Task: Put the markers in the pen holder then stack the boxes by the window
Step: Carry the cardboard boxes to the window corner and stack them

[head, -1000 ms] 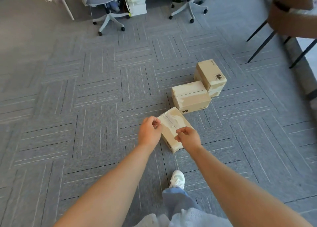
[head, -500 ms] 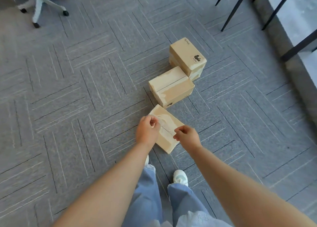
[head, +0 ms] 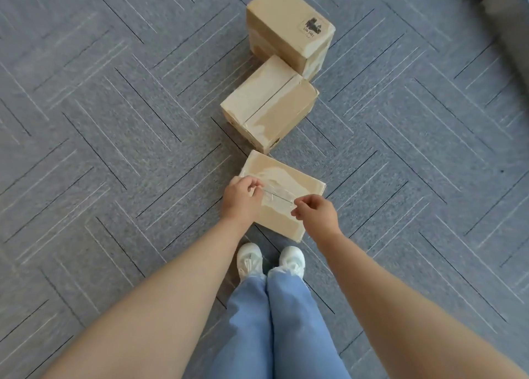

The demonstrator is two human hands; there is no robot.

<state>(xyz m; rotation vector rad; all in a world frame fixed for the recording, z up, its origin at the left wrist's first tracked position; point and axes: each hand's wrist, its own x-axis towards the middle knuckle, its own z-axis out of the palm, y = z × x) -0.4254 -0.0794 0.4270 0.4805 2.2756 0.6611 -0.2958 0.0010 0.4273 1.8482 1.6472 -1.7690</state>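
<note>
Three taped cardboard boxes lie in a row on the grey carpet. The far box (head: 289, 26) has a black printed label, and the middle box (head: 269, 103) touches it. The nearest box (head: 289, 178) sits just in front of my feet, close to the middle box. My left hand (head: 242, 199) grips its left edge with curled fingers. My right hand (head: 316, 215) grips its near right edge the same way. I cannot tell whether this box rests on the floor or hangs just above it. No markers or pen holder are in view.
A dark ledge (head: 509, 20) runs along the top right corner. My white shoes (head: 250, 259) stand right behind the nearest box. Grey patterned carpet (head: 114, 149) spreads on all sides.
I have stepped closer and looked further down; the chairs have left the view. The box in my hands has come down in front of the middle box. Both hands keep their grip.
</note>
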